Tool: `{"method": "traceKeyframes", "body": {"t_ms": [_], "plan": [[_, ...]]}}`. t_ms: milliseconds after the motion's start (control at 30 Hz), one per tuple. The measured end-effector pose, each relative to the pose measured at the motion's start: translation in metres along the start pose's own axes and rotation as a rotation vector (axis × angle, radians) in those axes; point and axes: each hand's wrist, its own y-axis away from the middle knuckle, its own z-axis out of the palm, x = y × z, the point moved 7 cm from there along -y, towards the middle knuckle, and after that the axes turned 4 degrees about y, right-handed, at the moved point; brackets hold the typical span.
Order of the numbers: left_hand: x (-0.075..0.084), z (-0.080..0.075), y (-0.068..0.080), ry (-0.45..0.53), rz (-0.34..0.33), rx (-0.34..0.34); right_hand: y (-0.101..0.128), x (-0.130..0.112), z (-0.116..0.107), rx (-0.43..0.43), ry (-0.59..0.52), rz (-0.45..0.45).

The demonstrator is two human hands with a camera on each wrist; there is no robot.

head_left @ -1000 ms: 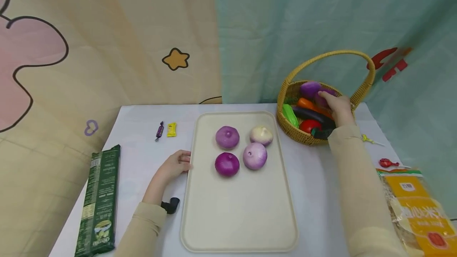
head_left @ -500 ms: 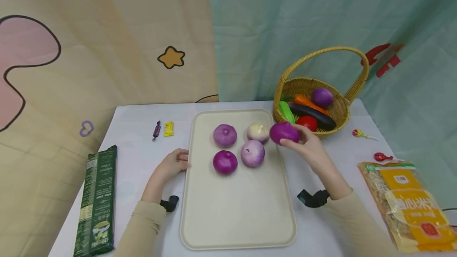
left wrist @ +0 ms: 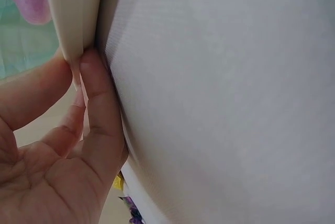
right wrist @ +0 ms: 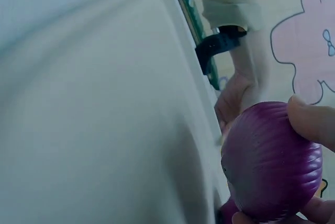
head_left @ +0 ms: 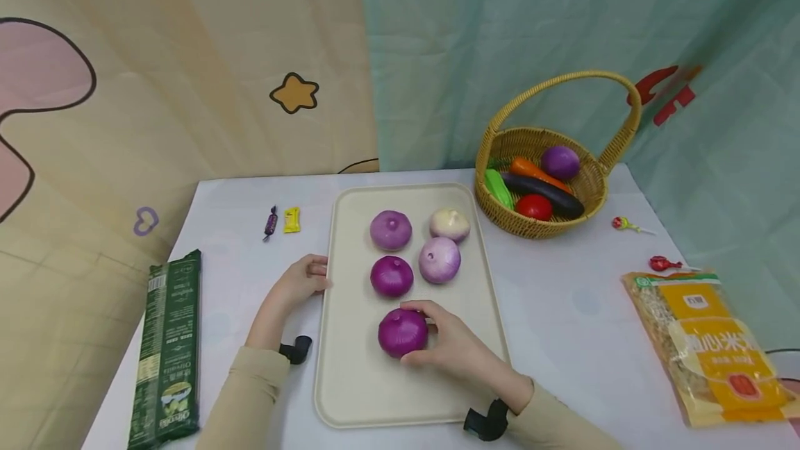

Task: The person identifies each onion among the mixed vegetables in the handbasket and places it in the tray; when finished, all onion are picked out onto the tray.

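A cream tray (head_left: 356,391) lies on the white table. My left hand (head_left: 296,285) pinches its left rim between thumb and fingers, as the left wrist view shows of the tray edge (left wrist: 78,14). My right hand (head_left: 459,346) grips a dark purple onion (head_left: 403,332) over the tray's middle. Whether that onion touches the tray I cannot tell. Farther back on the tray sit another dark purple onion (head_left: 392,276), a mauve onion (head_left: 390,230), a pale purple onion (head_left: 439,260) and a whitish onion (head_left: 449,225). The right wrist view shows the held onion (right wrist: 272,161) close up.
Behind the tray's right corner stands a wicker basket (head_left: 531,229) holding a purple round vegetable, carrot, eggplant, tomato and green vegetable. Two candies (head_left: 292,220) lie at left, above a green package (head_left: 169,353). Two lollipops (head_left: 664,263) and a yellow food bag (head_left: 706,346) are at right.
My right hand has taken the dark purple onion out of the basket and carried it left and nearer, over the tray. My left hand has stayed at the tray's left rim.
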Motion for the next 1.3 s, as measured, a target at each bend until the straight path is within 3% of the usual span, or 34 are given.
{"method": "traceKeyframes", "body": {"t_ms": [300, 567, 867, 967, 1067, 1167, 1300], "plan": [[0.000, -0.001, -0.001, 0.009, 0.005, 0.004, -0.009, 0.004, 0.022, -0.020, 0.037, 0.009], [-0.001, -0.001, -0.001, 0.005, -0.003, 0.001, -0.011, 0.001, 0.021, -0.001, 0.196, -0.052], [0.000, -0.001, 0.000, 0.000, -0.010, -0.016, -0.003, 0.000, 0.014, -0.035, 0.124, -0.014], [0.000, -0.002, 0.000, -0.005, -0.010, -0.017, 0.001, -0.002, -0.003, -0.022, 0.068, -0.016], [0.000, -0.003, -0.001, -0.005, -0.011, -0.011, 0.003, -0.006, -0.033, 0.032, 0.017, -0.043], [0.000, -0.003, -0.002, -0.011, -0.008, -0.009, 0.002, -0.008, -0.079, 0.137, -0.005, -0.039], [-0.002, -0.002, -0.003, -0.019, -0.019, -0.013, -0.004, -0.006, -0.157, 0.354, 0.041, 0.008]]}}
